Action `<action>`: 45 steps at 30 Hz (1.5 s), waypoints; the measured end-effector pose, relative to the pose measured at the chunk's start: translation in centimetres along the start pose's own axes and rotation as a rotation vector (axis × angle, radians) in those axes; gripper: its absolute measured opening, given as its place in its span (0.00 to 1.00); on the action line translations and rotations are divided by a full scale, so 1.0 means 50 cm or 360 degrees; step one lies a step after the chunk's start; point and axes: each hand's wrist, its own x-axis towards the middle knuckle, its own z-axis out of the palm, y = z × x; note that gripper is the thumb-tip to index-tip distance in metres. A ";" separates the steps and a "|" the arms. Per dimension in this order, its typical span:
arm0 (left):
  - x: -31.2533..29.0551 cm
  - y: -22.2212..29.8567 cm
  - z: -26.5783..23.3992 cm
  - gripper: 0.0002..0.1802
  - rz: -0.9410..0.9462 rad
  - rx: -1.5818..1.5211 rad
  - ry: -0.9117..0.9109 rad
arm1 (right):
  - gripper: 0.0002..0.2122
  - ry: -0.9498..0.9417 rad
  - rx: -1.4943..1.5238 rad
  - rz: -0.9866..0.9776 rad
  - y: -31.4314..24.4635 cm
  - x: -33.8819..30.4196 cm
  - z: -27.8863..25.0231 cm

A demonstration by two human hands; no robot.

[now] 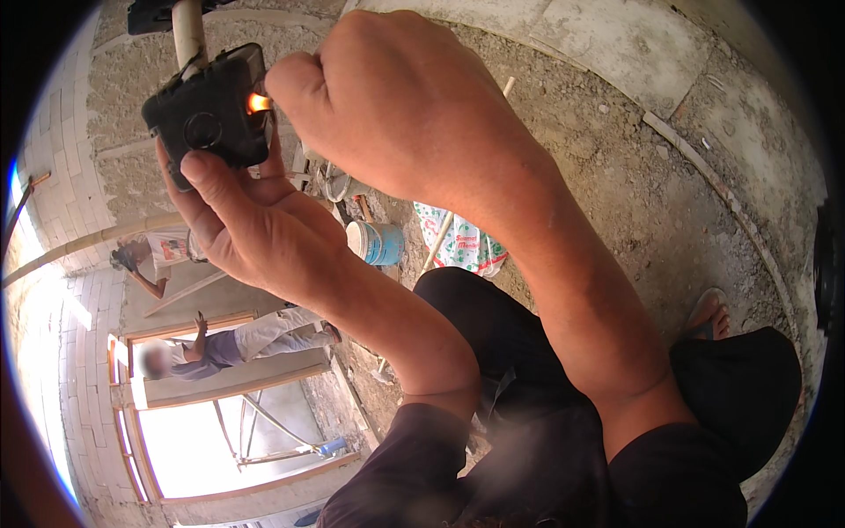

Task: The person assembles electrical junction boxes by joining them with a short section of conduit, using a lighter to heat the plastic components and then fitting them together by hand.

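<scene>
A black plastic box (180, 114) with a round mark on its face is gripped by my left hand (277, 238), thumb on the front and fingers behind. Into its upper side runs a pale pipe (187, 40), and part of another black piece (154, 16) shows at the pipe's far end. My right hand (414, 101) is closed in a fist just right of the box. Between that fist and the box's edge is a bright orange-yellow glow (259, 103) that looks like a flame. Whatever the right fingers hold is hidden by the fist.
A blue bucket (380, 244) and a white printed bag (458, 242) stand on rough, rubble-strewn ground (634, 211). Two other people (220, 348) (163, 255) are at the left, near a wooden window frame (255, 475) and a block wall (84, 352).
</scene>
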 end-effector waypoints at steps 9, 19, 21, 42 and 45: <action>0.007 -0.008 -0.015 0.23 0.0026 -0.0086 -0.0091 | 0.20 0.0044 -0.0011 -0.0074 0.003 -0.002 -0.003; 0.004 -0.009 -0.005 0.25 0.0028 -0.0056 -0.0067 | 0.20 0.0127 -0.0041 -0.0112 0.011 -0.002 0.004; 0.005 -0.007 -0.007 0.25 0.0036 -0.0046 -0.0073 | 0.20 0.0124 -0.0046 -0.0121 0.010 -0.001 0.007; 0.007 -0.009 -0.010 0.24 0.0042 -0.0037 -0.0098 | 0.19 0.0151 -0.0085 -0.0139 0.013 -0.001 0.007; 0.006 -0.008 -0.007 0.25 0.0051 -0.0021 -0.0101 | 0.19 0.0139 -0.0089 -0.0131 0.014 0.001 0.008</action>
